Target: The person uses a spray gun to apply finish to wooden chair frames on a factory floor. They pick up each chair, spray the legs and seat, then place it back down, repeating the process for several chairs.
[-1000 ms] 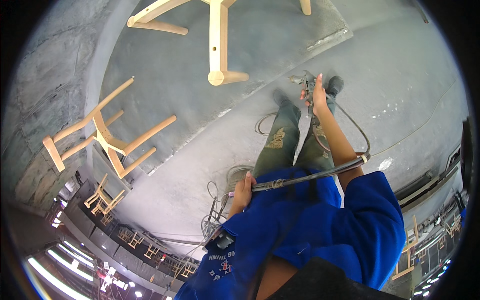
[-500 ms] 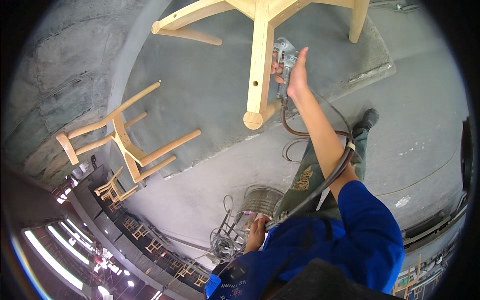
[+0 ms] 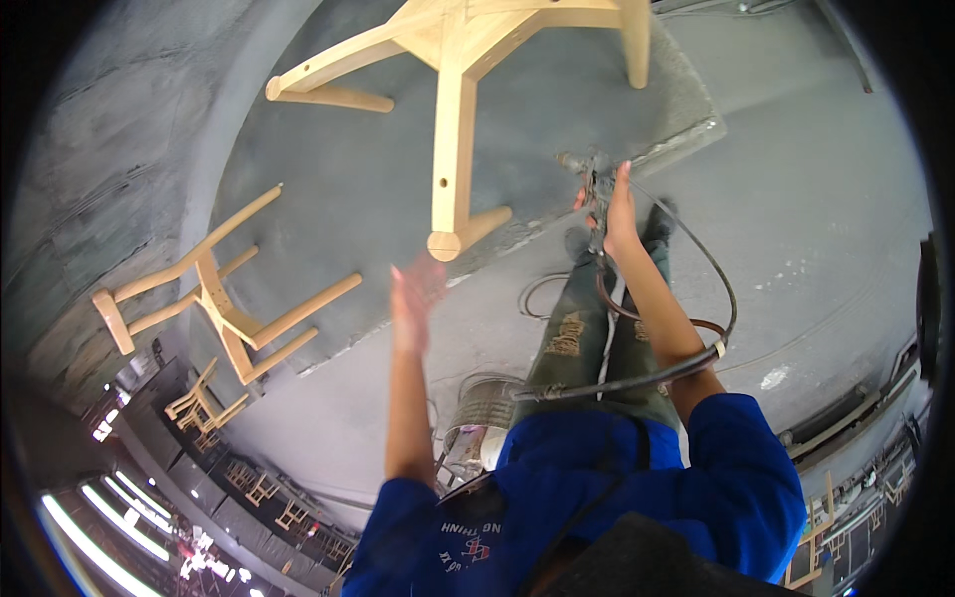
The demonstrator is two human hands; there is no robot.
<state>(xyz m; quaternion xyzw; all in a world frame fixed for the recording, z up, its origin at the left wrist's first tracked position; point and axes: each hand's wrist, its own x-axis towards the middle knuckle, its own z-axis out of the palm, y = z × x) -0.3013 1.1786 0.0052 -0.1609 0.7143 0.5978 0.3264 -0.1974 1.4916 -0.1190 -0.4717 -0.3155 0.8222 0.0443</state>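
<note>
My right hand (image 3: 619, 221) is closed round the grip of a metal spray gun (image 3: 597, 189), with hoses running from it back along my forearm. The gun is to the right of a pale wooden chair frame (image 3: 453, 139), apart from it. Raised and blurred by motion, my left hand (image 3: 418, 294) has its fingers stretched out with nothing in them. It is just below and left of the rounded end (image 3: 444, 246) of the frame's nearest wooden member. Whether it touches the wood I cannot tell.
A second wooden frame (image 3: 224, 308) stands to the left, with more frames in a row beyond. By my legs is a bucket (image 3: 482, 408). A dark hose (image 3: 647, 378) crosses over my thighs, and another loops on the floor. The grey slab (image 3: 557, 109) has a rough edge.
My left hand has left the bucket and come up to the chair frame. My right hand has drawn the spray gun away from the frame, right and nearer me. The view has shifted.
</note>
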